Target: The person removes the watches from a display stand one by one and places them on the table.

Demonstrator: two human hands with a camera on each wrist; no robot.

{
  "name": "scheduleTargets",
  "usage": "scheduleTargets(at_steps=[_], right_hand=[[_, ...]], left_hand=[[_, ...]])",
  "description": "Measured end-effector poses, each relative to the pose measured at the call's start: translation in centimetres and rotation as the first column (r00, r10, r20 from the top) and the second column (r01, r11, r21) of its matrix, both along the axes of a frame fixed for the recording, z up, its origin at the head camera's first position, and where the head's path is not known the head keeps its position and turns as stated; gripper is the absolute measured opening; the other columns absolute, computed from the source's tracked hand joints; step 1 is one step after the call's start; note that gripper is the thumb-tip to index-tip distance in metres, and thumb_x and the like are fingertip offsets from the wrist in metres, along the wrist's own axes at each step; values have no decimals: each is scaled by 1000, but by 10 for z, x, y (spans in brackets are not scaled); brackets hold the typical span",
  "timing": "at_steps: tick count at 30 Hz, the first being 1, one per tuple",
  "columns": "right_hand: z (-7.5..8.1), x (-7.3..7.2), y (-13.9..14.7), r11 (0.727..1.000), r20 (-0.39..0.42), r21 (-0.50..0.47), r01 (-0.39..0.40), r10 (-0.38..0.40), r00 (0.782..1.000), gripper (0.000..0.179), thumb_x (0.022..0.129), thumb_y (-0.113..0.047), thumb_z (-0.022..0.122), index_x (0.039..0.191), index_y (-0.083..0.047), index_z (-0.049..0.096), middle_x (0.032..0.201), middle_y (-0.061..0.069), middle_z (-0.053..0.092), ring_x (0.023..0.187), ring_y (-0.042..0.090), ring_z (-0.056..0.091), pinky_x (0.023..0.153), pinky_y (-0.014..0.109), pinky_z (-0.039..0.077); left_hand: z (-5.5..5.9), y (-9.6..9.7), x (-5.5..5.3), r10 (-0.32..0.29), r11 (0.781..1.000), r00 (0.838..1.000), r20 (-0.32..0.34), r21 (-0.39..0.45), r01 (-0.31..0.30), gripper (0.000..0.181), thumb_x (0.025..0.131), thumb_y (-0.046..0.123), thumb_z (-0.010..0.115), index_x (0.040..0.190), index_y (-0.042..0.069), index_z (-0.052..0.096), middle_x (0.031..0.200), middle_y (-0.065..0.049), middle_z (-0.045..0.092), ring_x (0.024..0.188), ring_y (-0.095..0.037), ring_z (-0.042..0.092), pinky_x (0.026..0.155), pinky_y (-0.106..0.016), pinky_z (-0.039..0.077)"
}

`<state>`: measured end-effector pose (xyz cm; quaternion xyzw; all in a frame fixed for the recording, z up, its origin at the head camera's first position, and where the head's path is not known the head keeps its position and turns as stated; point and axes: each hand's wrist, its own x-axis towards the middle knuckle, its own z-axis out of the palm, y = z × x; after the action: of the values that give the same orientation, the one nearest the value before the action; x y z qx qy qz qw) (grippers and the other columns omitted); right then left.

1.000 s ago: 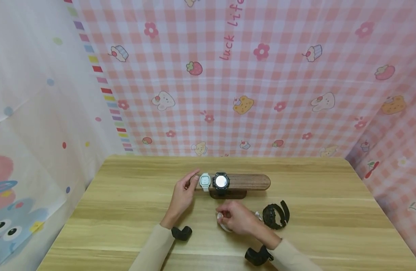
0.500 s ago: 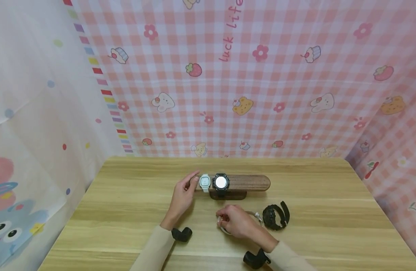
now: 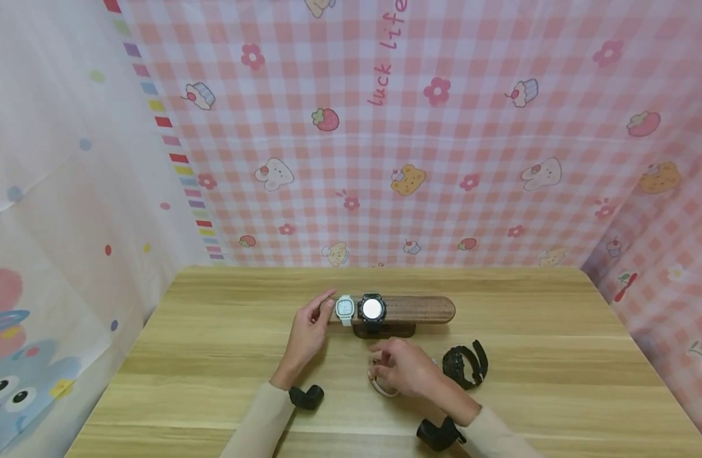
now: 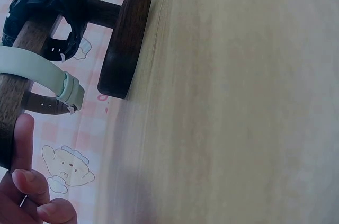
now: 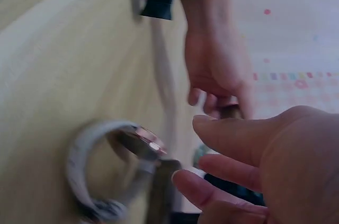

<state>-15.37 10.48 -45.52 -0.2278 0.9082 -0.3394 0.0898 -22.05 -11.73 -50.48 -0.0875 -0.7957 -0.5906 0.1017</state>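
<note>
My left hand [image 3: 308, 327] grips the left end of the wooden watch stand [image 3: 422, 310], one finger lying along the bar in the left wrist view. A pale mint watch [image 3: 345, 307] and a black watch [image 3: 372, 310] are strapped round that bar, side by side. In front of the stand my right hand [image 3: 411, 369] hovers over a light-strapped watch with a rose-gold case [image 5: 151, 140]. Its fingers and thumb stand apart with nothing between them in the right wrist view. That watch's strap [image 5: 78, 168] makes a loop on the table; the head view hides much of it.
A second black watch [image 3: 462, 366] lies on the wooden table [image 3: 557, 369], right of my right hand. The stand's dark foot [image 4: 127, 38] rests on the tabletop. Behind the table hangs a pink checked cloth [image 3: 471, 140].
My right fingers were closed at the light-strapped watch; now they are spread and off it. The right hand has shifted only slightly. My left hand stays on the stand's end.
</note>
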Motion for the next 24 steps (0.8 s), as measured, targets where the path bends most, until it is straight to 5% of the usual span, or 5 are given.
scheduleTargets(at_steps=[15,24], right_hand=[[48,-9,53,991,-141,-23,131,-133,981,37,90,-20,73,123,-5,68,93,1,65,60,6,45,51,23,40],[44,-33,88,980,-196,-42,194,-199,960,45,91,-17,73,132,-2,61,110,17,64,80,17,56,65,30,46]], left_hand=[[0,1,0,22,1000,1000,14,11,-22,32,103,21,56,131,8,64,70,-2,49,62,-9,44,56,-20,37],[34,6,18,2,1000,1000,15,5,-2,30,102,11,54,129,3,64,69,-1,47,62,-7,44,57,-19,38]])
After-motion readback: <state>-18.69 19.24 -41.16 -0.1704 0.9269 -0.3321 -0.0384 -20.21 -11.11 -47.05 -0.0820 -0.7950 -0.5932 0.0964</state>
